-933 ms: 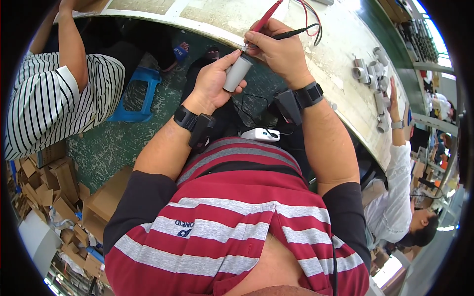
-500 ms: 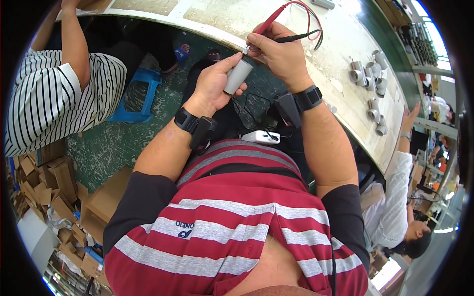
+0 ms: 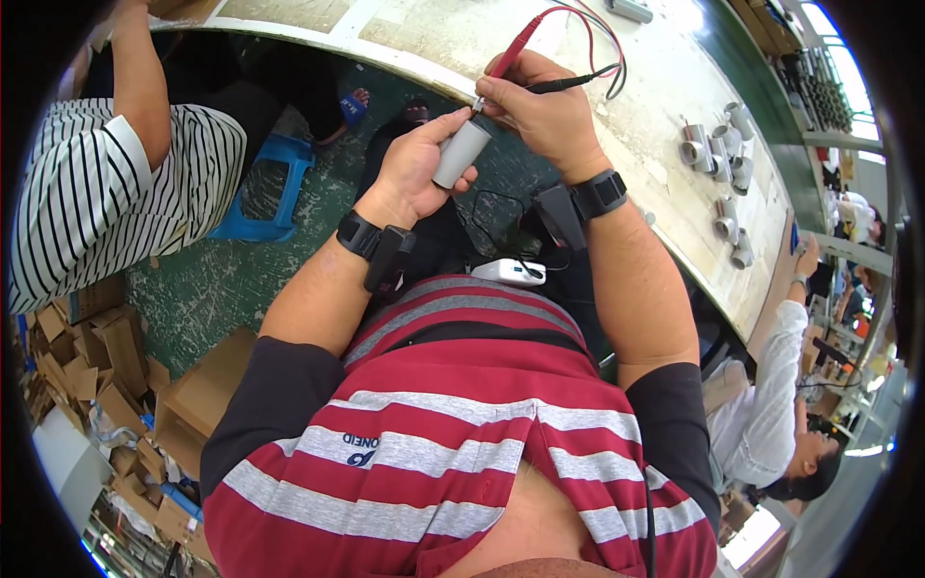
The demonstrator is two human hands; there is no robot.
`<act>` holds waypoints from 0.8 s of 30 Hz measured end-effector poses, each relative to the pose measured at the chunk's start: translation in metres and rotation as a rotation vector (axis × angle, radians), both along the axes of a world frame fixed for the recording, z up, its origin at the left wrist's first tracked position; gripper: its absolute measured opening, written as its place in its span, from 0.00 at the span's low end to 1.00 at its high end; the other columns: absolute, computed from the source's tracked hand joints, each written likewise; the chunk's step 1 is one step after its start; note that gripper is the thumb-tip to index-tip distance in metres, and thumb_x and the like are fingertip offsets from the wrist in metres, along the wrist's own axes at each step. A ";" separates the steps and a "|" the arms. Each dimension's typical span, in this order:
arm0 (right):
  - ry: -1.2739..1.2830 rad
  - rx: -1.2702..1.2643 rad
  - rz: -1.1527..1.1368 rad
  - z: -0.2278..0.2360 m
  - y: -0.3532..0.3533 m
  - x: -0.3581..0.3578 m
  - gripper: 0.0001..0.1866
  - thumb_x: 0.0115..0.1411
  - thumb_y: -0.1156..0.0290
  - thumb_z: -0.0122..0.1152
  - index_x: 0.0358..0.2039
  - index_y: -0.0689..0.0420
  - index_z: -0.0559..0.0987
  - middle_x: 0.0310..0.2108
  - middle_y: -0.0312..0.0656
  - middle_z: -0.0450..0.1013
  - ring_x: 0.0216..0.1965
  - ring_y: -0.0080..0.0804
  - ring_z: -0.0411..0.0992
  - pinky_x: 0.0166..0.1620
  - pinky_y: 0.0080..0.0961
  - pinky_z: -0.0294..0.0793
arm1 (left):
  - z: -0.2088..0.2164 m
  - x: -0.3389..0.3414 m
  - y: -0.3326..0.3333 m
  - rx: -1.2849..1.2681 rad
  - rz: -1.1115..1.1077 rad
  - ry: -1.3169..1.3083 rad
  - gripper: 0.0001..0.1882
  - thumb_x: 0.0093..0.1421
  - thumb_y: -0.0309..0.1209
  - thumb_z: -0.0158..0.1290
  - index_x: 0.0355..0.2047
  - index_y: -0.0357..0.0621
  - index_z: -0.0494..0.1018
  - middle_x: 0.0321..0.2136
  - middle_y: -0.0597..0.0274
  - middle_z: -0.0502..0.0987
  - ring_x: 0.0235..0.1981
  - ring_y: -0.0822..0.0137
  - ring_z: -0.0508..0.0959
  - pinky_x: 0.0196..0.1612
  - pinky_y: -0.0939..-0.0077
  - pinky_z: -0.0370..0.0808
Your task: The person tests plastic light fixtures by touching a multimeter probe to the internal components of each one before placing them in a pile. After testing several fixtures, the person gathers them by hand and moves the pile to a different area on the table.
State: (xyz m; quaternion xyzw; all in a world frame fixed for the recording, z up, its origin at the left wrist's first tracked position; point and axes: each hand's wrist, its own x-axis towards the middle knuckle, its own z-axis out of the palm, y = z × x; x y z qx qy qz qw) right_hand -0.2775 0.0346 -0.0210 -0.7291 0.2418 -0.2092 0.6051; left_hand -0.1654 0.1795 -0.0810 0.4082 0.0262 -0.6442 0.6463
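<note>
My left hand (image 3: 416,171) is closed round a grey cylinder (image 3: 462,154), tilted, with its upper end toward my right hand. A small white connector (image 3: 478,103) on short leads shows at that end. My right hand (image 3: 542,108) grips two test probes together, a red probe (image 3: 516,48) and a black probe (image 3: 561,85). Their tips meet at the connector, where fingers partly hide them. Red and black cables loop away from the probes over the table.
Several grey cylinders (image 3: 718,154) stand and lie on the worn white table (image 3: 665,106) to the right. A blue stool (image 3: 279,188) and a person in a striped shirt (image 3: 116,183) are at left. Another person in white (image 3: 771,405) sits at right. Cardboard boxes (image 3: 198,385) lie lower left.
Both hands and the cylinder have shifted very slightly left, the probes still held at the connector. The person at right has lowered a hand toward the table's edge.
</note>
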 end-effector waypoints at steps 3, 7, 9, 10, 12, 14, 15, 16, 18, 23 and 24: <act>0.012 -0.008 0.009 0.004 0.000 0.001 0.08 0.65 0.71 0.67 0.42 0.61 0.81 0.33 0.35 0.80 0.31 0.17 0.77 0.37 0.16 0.80 | -0.002 0.003 -0.001 0.010 -0.021 0.017 0.17 0.68 0.44 0.59 0.42 0.42 0.76 0.28 0.60 0.77 0.19 0.64 0.78 0.17 0.74 0.71; 0.026 -0.024 0.007 0.004 0.000 0.004 0.09 0.65 0.71 0.67 0.42 0.61 0.82 0.33 0.35 0.80 0.31 0.17 0.77 0.37 0.16 0.80 | 0.000 0.005 -0.003 0.018 -0.036 0.032 0.17 0.67 0.45 0.59 0.42 0.42 0.76 0.28 0.60 0.77 0.18 0.64 0.77 0.17 0.74 0.71; 0.030 -0.030 0.004 0.004 -0.002 0.004 0.09 0.65 0.71 0.67 0.42 0.61 0.82 0.33 0.35 0.80 0.31 0.17 0.77 0.37 0.15 0.80 | 0.002 0.006 -0.005 0.012 -0.041 0.033 0.17 0.67 0.45 0.58 0.42 0.42 0.76 0.28 0.60 0.77 0.18 0.64 0.77 0.17 0.74 0.71; 0.029 -0.020 0.004 0.003 -0.002 0.004 0.09 0.65 0.71 0.67 0.42 0.61 0.82 0.33 0.35 0.80 0.32 0.17 0.77 0.37 0.15 0.80 | 0.002 0.007 -0.005 0.008 -0.042 0.034 0.17 0.67 0.45 0.58 0.42 0.42 0.76 0.28 0.60 0.77 0.18 0.64 0.77 0.17 0.74 0.71; 0.025 0.001 0.005 0.002 -0.002 0.004 0.09 0.65 0.71 0.67 0.43 0.61 0.82 0.33 0.35 0.80 0.32 0.17 0.77 0.37 0.16 0.80 | 0.001 0.007 -0.004 0.010 -0.043 0.030 0.17 0.67 0.44 0.59 0.42 0.41 0.76 0.27 0.60 0.77 0.18 0.64 0.77 0.17 0.74 0.71; 0.027 -0.006 0.003 0.001 -0.002 0.005 0.09 0.65 0.71 0.67 0.42 0.61 0.82 0.33 0.35 0.80 0.32 0.17 0.77 0.37 0.16 0.80 | 0.000 0.007 -0.004 0.015 -0.047 0.023 0.17 0.67 0.44 0.59 0.41 0.41 0.76 0.27 0.60 0.77 0.18 0.64 0.77 0.16 0.74 0.71; 0.029 -0.013 0.000 0.001 -0.002 0.005 0.09 0.65 0.71 0.67 0.42 0.61 0.82 0.33 0.35 0.80 0.32 0.18 0.77 0.37 0.16 0.80 | -0.001 0.007 -0.004 0.014 -0.047 0.023 0.17 0.67 0.44 0.59 0.41 0.41 0.76 0.27 0.60 0.77 0.18 0.64 0.77 0.16 0.74 0.71; 0.032 -0.021 -0.003 0.001 -0.002 0.005 0.09 0.65 0.71 0.67 0.42 0.61 0.82 0.33 0.35 0.80 0.32 0.18 0.77 0.37 0.16 0.80 | -0.002 0.007 -0.004 0.021 -0.043 0.015 0.18 0.67 0.44 0.59 0.41 0.41 0.76 0.27 0.60 0.77 0.18 0.64 0.77 0.16 0.74 0.71; 0.029 -0.020 -0.002 0.001 -0.001 0.005 0.09 0.65 0.71 0.67 0.42 0.61 0.82 0.33 0.35 0.80 0.32 0.18 0.77 0.37 0.16 0.80 | -0.003 0.006 -0.003 0.036 -0.034 -0.001 0.18 0.66 0.44 0.60 0.41 0.41 0.76 0.27 0.60 0.77 0.18 0.64 0.77 0.16 0.74 0.71; 0.019 -0.011 0.008 0.000 -0.002 0.004 0.08 0.65 0.71 0.67 0.42 0.62 0.82 0.33 0.35 0.80 0.32 0.18 0.77 0.37 0.16 0.80 | -0.001 0.005 -0.004 0.059 -0.055 -0.020 0.15 0.70 0.45 0.55 0.40 0.47 0.75 0.25 0.62 0.77 0.18 0.67 0.76 0.17 0.78 0.70; 0.017 -0.007 0.010 -0.001 -0.002 0.004 0.08 0.65 0.72 0.67 0.42 0.62 0.82 0.33 0.35 0.80 0.32 0.18 0.77 0.37 0.16 0.80 | 0.000 0.005 -0.005 0.061 -0.057 -0.023 0.15 0.70 0.45 0.55 0.40 0.47 0.75 0.25 0.62 0.77 0.18 0.67 0.76 0.17 0.78 0.70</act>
